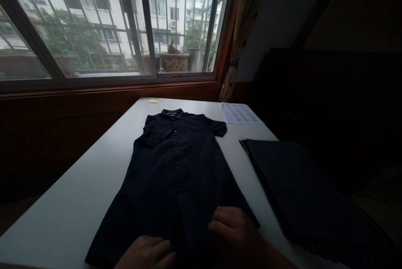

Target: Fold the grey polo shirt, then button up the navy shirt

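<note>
A dark navy short-sleeved shirt (pixel 179 168) lies front side up on a white table (pixel 78 172), its collar at the far end and its hem toward me. The sleeve on the left is folded in over the chest, while the one on the right sticks outward. Near the lower left of the shirt, my left hand (pixel 147 253) is closed with curled fingers on the cloth. My right hand (pixel 234 231) is closed on the lower right part of the front. Deep shadow hides the fingertips and the cloth between them.
Dark folded cloth (pixel 298 185) lies along the table's right side. A printed sheet (pixel 240 113) is at the far right corner, and a small yellow note (pixel 153 101) at the far left. Beyond the table stands a barred window (pixel 109 26) with a patterned curtain (pixel 243 22).
</note>
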### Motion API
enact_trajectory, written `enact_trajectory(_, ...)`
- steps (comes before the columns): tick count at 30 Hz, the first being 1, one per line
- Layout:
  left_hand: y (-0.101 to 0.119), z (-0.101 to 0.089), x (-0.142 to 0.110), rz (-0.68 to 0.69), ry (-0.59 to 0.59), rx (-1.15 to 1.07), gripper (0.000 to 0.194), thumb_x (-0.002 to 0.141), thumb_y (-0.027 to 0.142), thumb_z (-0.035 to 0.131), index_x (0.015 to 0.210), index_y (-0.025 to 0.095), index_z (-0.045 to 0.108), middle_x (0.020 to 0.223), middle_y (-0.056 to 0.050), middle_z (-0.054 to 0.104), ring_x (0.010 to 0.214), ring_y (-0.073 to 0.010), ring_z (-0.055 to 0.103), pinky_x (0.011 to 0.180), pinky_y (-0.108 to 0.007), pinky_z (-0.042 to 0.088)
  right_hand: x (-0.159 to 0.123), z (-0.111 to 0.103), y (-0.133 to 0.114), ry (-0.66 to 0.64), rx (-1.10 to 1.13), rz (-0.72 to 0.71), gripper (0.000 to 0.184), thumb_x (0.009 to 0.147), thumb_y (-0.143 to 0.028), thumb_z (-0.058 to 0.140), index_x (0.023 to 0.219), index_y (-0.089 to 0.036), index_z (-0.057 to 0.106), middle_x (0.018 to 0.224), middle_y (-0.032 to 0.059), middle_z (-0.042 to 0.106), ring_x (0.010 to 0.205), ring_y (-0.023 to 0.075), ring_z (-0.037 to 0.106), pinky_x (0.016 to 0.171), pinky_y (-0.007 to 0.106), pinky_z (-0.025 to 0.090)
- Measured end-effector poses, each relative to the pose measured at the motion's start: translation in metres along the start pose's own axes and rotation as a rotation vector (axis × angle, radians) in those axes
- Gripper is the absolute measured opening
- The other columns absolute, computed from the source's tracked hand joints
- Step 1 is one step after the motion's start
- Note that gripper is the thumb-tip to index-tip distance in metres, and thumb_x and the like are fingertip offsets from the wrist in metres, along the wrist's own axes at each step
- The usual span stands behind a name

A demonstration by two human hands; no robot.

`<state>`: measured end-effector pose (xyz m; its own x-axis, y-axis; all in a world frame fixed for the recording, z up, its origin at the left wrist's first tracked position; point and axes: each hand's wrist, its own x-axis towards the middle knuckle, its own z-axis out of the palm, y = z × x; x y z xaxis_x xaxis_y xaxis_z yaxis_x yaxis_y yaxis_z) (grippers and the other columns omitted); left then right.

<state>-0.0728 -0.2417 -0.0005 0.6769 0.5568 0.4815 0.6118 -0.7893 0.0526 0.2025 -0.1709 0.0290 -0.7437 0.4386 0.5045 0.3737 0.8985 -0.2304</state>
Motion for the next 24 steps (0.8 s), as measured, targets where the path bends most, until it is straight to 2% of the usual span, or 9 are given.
enact_trajectory(2,-0.002,-0.002,0.004,-0.081,0.036,-0.004,0.042,0.107,0.044,0.032,0.080,0.019,0.053,0.066,0.000,0.059,0.051,-0.0128,0.053,0.043,-0.025,0.040,-0.001,0.004,-0.002,-0.047,-0.030,-0.041,0.020,0.096,-0.020,0.046,0.077,-0.021,0.054,0.070,0.0008,0.059,0.061,0.0151,0.050,0.056,0.031,0.030)
enact_trajectory(4,-0.003,-0.004,0.011,-0.124,0.056,-0.012,0.039,0.104,0.050,0.037,0.091,0.018,0.056,0.075,-0.003,0.062,0.060,-0.0146,0.057,0.047,-0.025,0.044,-0.004,0.007,-0.003,-0.089,-0.063,-0.080,0.020,0.094,-0.022,0.051,0.075,-0.021,0.053,0.069,0.0000,0.060,0.060,0.0147,0.050,0.055,0.031,0.029)
enact_trajectory(7,0.000,0.000,0.024,-0.071,0.051,0.008,0.041,0.102,0.052,0.042,0.112,0.017,0.059,0.087,-0.006,0.064,0.071,-0.0177,0.058,0.055,-0.027,0.049,-0.008,0.012,-0.004,-0.102,-0.106,-0.093,0.021,0.093,-0.023,0.055,0.072,-0.021,0.051,0.068,-0.0008,0.060,0.059,0.0139,0.050,0.055,0.030,0.027)
enact_trajectory(9,0.004,0.007,0.033,-0.042,0.063,0.039,0.037,0.102,0.047,0.042,0.116,0.018,0.059,0.088,-0.007,0.063,0.074,-0.0194,0.057,0.059,-0.029,0.052,-0.010,0.014,-0.006,-0.089,-0.128,-0.090,0.022,0.094,-0.022,0.053,0.072,-0.020,0.051,0.067,-0.0008,0.059,0.058,0.0138,0.049,0.055,0.031,0.026)
enact_trajectory(12,0.009,0.016,0.041,-0.044,0.105,0.052,0.025,0.104,0.032,0.041,0.110,0.019,0.060,0.085,-0.007,0.061,0.073,-0.0198,0.053,0.060,-0.030,0.051,-0.012,0.015,-0.008,-0.069,-0.134,-0.074,0.023,0.095,-0.020,0.048,0.072,-0.021,0.052,0.067,-0.0002,0.058,0.059,0.0145,0.048,0.054,0.032,0.026)
enact_trajectory(14,0.010,0.018,0.043,-0.041,0.126,0.050,0.025,0.104,0.026,0.038,0.103,0.019,0.061,0.081,-0.006,0.059,0.070,-0.0192,0.051,0.058,-0.029,0.049,-0.015,0.013,-0.006,-0.071,-0.128,-0.075,0.022,0.094,-0.020,0.047,0.073,-0.020,0.053,0.067,0.0005,0.058,0.060,0.0156,0.049,0.055,0.033,0.028)
enact_trajectory(18,0.008,0.018,0.041,0.012,0.133,0.046,0.023,0.101,0.017,0.041,0.093,0.018,0.062,0.074,-0.004,0.056,0.064,-0.0171,0.048,0.054,-0.029,0.044,-0.033,-0.001,0.008,-0.135,-0.164,-0.032,0.008,0.090,-0.017,0.052,0.088,-0.020,0.059,0.077,0.0032,0.062,0.071,0.0192,0.053,0.064,0.035,0.036)
enact_trajectory(21,0.008,0.019,0.036,0.006,0.115,-0.007,0.020,0.098,0.013,0.045,0.087,0.019,0.061,0.072,-0.002,0.055,0.062,-0.0146,0.049,0.055,-0.027,0.042,-0.057,-0.015,0.024,-0.152,-0.219,0.054,0.024,0.083,-0.011,0.054,0.105,-0.019,0.061,0.092,0.0071,0.066,0.085,0.0236,0.055,0.076,0.038,0.043)
enact_trajectory(24,0.007,0.023,0.030,0.009,0.113,-0.048,0.021,0.098,0.012,0.046,0.084,0.018,0.060,0.073,-0.001,0.058,0.066,-0.0142,0.054,0.060,-0.029,0.045,-0.080,-0.027,0.036,-0.159,-0.239,0.129,0.031,0.079,-0.001,0.050,0.100,-0.020,0.062,0.090,0.0063,0.065,0.087,0.0235,0.055,0.079,0.038,0.043)
